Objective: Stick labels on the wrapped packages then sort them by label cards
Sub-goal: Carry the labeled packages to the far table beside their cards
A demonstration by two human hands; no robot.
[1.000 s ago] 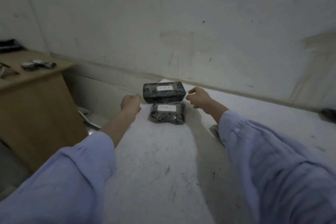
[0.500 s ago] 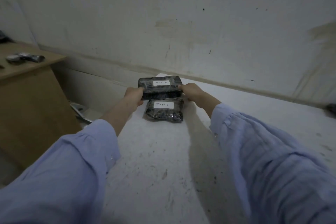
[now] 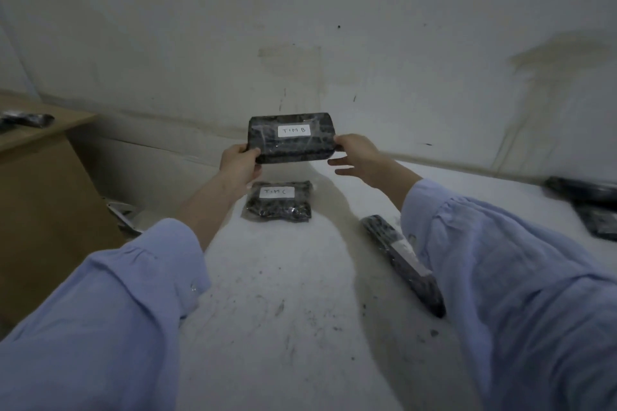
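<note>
- Head view: the black-wrapped TIM B package (image 3: 290,140) is held in the air above the white worktop (image 3: 283,284), its white label (image 3: 293,130) facing the camera.
- The left hand (image 3: 238,162) grips its left end, thumb across the front.
- The right hand (image 3: 359,155) pinches its right end; the lower fingers stick out loosely.
- The TIM C package (image 3: 278,202) lies flat on the worktop just beneath.
- A long dark package (image 3: 397,253), perhaps wrapped too, lies partly under the right sleeve (image 3: 500,260).
</note>
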